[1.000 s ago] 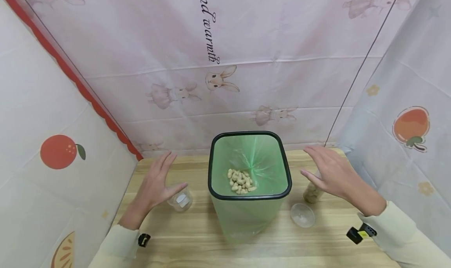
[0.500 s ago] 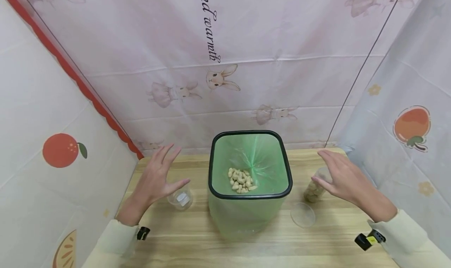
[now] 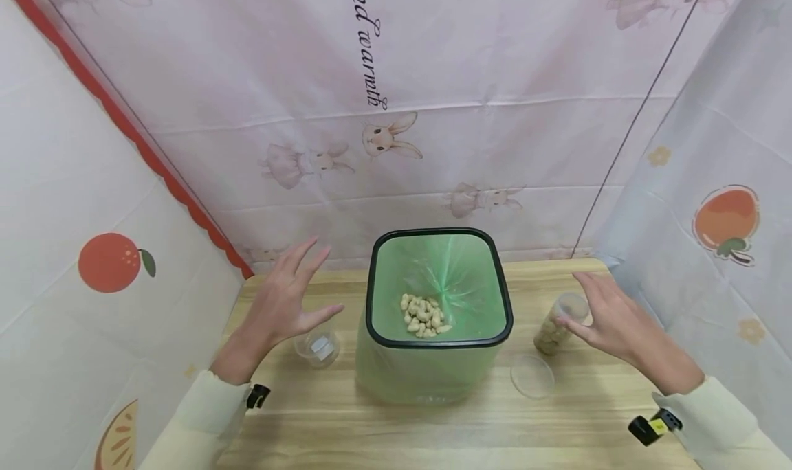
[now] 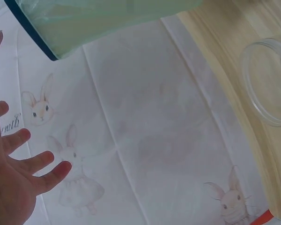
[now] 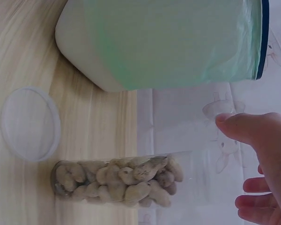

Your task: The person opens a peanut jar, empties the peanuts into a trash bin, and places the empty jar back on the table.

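**Fingers released, either side of the bin**

Both hands hold nothing, their fingers spread. The left hand is raised left of the bin, its thumb directed at the dark rim without touching it; a clear jar sits on the table beneath that thumb. The right hand occupies the opposite side, nearest to a taller jar (its thumb overlaps the mouth in the head view, yet the right wrist view shows a gap). Peanuts fill most of this jar. A round lid lies flat between the taller jar and the bin, toward the near side. Inside the bin, well apart from all fingers, a heap of peanuts rests on green lining.
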A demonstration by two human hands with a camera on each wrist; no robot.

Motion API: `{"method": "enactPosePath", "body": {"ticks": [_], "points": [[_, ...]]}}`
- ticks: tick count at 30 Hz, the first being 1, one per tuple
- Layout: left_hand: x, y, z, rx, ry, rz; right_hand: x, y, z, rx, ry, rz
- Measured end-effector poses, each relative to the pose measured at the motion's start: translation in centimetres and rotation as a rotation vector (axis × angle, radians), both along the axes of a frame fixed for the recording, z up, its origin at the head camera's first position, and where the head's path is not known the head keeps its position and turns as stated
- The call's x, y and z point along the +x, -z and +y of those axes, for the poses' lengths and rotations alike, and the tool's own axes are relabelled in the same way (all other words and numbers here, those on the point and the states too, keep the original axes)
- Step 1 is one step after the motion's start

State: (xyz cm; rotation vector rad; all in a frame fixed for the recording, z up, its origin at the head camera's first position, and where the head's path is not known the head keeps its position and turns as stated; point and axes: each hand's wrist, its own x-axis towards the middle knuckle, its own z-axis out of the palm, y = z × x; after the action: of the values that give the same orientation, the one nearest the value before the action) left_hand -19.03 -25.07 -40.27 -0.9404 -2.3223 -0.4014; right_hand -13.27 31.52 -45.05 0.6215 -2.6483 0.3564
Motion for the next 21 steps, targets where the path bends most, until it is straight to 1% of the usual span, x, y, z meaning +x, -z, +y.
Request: {"method": "enactPosePath", "body": {"ticks": [4, 8, 11, 14, 17, 21], "points": [[-0.4, -0.6, 0.7, -0.006, 0.015, -0.015, 0.0, 0.7, 0.2, -0.001, 0.025, -0.036], [-0.7, -1.0, 1.3, -0.028, 0.031, -0.031, 0.1, 1.4, 0.3, -0.004, 0.038, -0.033], [-0.9, -1.3, 1.8, -0.039, 0.046, -0.025, 0.2, 2.0, 0.5, -0.014, 0.057, -0.044], [-1.1, -1.6, 2.3, -0.048, 0.059, -0.020, 0.2, 2.3, 0.6, -0.028, 0.084, -0.084], [-1.1, -1.9, 2.7, -0.056, 0.067, -0.027, 0.3, 2.7, 0.8, -0.047, 0.111, -0.143], [-1.2, -2.1, 3.3, -0.052, 0.096, -0.015, 0.3, 3.3, 1.1, -0.069, 0.150, -0.210]]}}
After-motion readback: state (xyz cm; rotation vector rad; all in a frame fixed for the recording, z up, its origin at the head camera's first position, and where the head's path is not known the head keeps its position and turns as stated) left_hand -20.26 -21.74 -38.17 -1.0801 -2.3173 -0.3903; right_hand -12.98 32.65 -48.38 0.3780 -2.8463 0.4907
